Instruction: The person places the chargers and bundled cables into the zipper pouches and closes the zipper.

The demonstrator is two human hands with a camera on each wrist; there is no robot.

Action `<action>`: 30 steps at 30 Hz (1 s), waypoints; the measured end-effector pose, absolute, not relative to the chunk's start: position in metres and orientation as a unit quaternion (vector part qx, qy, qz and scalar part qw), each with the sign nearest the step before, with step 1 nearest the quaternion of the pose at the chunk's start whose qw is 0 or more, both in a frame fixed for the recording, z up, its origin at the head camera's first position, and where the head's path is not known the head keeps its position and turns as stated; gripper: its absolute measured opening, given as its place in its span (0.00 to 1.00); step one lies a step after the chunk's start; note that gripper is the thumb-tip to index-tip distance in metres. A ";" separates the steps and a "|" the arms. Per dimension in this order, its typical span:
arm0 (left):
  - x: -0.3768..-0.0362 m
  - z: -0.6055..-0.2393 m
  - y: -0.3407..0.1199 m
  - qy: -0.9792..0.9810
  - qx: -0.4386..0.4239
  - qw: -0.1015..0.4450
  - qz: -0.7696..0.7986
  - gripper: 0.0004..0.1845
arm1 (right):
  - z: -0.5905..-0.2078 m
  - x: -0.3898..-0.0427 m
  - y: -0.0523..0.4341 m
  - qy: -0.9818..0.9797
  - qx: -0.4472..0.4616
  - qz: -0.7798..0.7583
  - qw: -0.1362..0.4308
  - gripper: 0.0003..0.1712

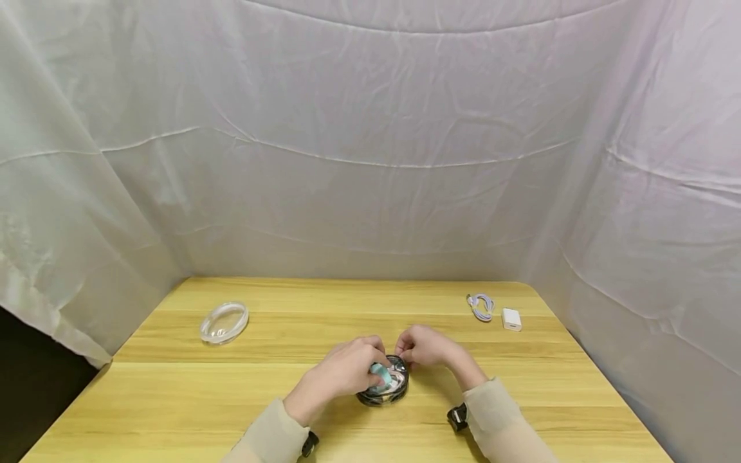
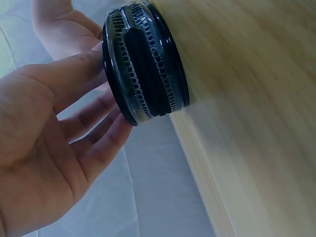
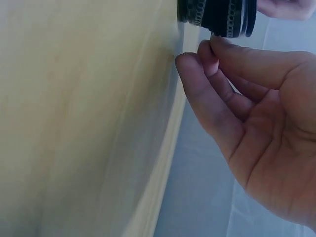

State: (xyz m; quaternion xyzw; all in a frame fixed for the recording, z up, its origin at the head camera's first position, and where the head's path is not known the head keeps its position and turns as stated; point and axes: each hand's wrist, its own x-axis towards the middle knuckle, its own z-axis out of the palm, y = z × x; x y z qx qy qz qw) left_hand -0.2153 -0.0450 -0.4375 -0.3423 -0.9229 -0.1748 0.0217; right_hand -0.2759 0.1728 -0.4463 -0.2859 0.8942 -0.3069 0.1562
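Note:
A small round clear pouch (image 1: 399,386) with black piping lies flat on the table in front of me. Light blue material shows through its top, between the thumb and fingers of my left hand (image 1: 350,366). That hand grips the pouch from above, its fingertips at the upper rim. A black zipper (image 2: 143,69) runs around the pouch's side wall in the left wrist view. At the pouch's right side, my right hand (image 1: 427,347) pinches the zipper pull (image 3: 213,36) between thumb and forefinger. The pull is mostly hidden by the fingertips.
A clear round ring-shaped case (image 1: 224,323) rests at the table's left. Toward the back right lie a coiled pale cable (image 1: 482,307) and a white charger block (image 1: 512,319). Grey-white curtains (image 1: 370,206) enclose the wooden table (image 1: 278,334) at the back and sides.

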 end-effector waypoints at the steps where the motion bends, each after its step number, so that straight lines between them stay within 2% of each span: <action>1: -0.215 -0.438 -0.045 -0.922 -0.346 0.022 -0.174 0.12 | -0.446 -0.276 0.172 0.895 -0.286 -0.305 0.154 0.10; 8: -0.217 -0.438 -0.045 -0.915 -0.363 0.019 -0.176 0.11 | -0.448 -0.278 0.173 0.894 -0.293 -0.303 0.155 0.11; 30: -0.213 -0.439 -0.045 -0.928 -0.328 0.011 -0.177 0.09 | -0.445 -0.280 0.184 0.875 -0.307 -0.318 0.199 0.08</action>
